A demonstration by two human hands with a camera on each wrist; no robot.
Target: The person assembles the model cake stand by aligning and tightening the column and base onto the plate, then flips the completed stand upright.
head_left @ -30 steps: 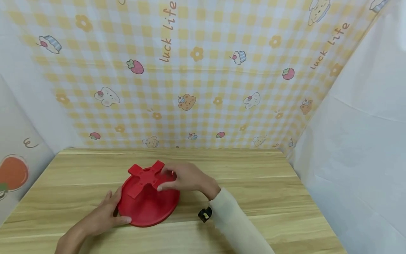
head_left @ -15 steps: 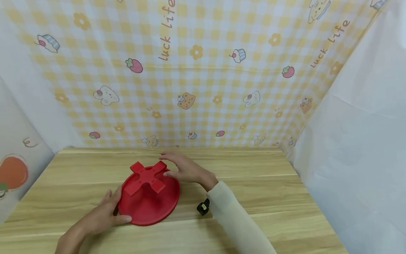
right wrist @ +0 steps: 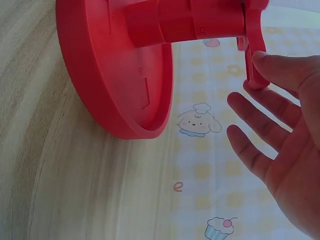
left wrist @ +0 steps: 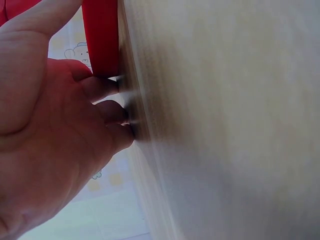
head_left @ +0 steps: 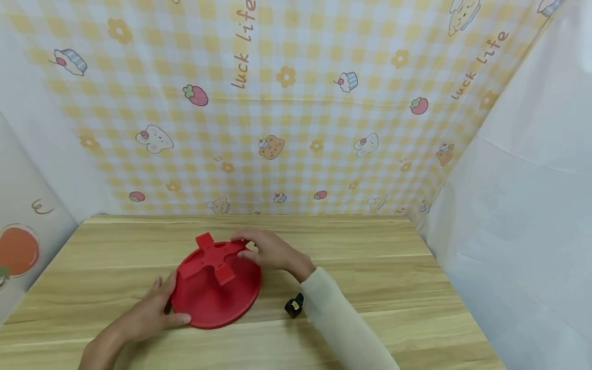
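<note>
A red round base (head_left: 208, 311) with a raised rim lies on the wooden table, left of the middle. From its centre rises a red post (right wrist: 185, 22), marked with a number. On the post sits a red cross-shaped top (head_left: 215, 255) with flat, bent-down arms. My left hand (head_left: 150, 313) holds the base's left rim, thumb at the front and fingers along the side. In the left wrist view these fingers reach down to the tabletop. My right hand (head_left: 273, 250) pinches one arm of the cross between thumb and index finger; the other fingers are spread apart from it.
Under the right sleeve (head_left: 344, 321) shows a small black device (head_left: 294, 306), apparently the wrist camera. A yellow checked cloth (head_left: 296, 118) hangs behind the wooden table (head_left: 370, 267). White cloth (head_left: 522, 180) hangs on the right side.
The cross-shaped top has turned clockwise as seen from above. My right hand moved to the back, was off the arms half a second ago, and now pinches one. The left hand stayed put.
</note>
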